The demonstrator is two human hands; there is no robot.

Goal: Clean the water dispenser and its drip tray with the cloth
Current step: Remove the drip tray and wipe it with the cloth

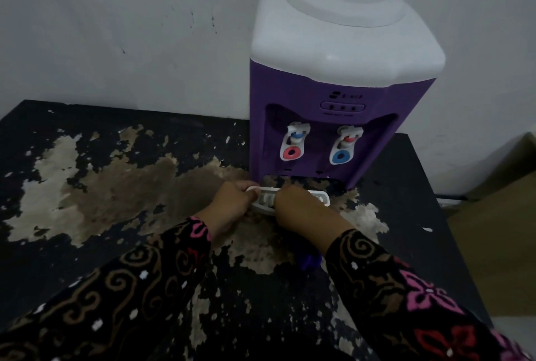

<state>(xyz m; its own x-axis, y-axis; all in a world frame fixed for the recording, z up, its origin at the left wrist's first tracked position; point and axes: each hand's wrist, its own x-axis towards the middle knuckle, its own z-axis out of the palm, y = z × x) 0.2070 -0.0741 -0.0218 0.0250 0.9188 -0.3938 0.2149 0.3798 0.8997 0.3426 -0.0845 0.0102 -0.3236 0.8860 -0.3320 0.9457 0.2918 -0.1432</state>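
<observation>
A purple water dispenser (333, 93) with a white top stands against the wall at the back right of the table. Its white drip tray (266, 199) lies on the table just in front of the dispenser's base, out of its slot. My left hand (232, 204) grips the tray's left end. My right hand (301, 209) covers and holds its middle and right part. A blue cloth (309, 262) lies on the table under my right forearm, mostly hidden by the sleeve.
The black table (87, 186) has a badly peeled, patchy surface. Two taps, one with a red ring (291, 153) and one with a blue ring (342, 157), hang above the tray slot. A brown box (499, 215) stands right of the table.
</observation>
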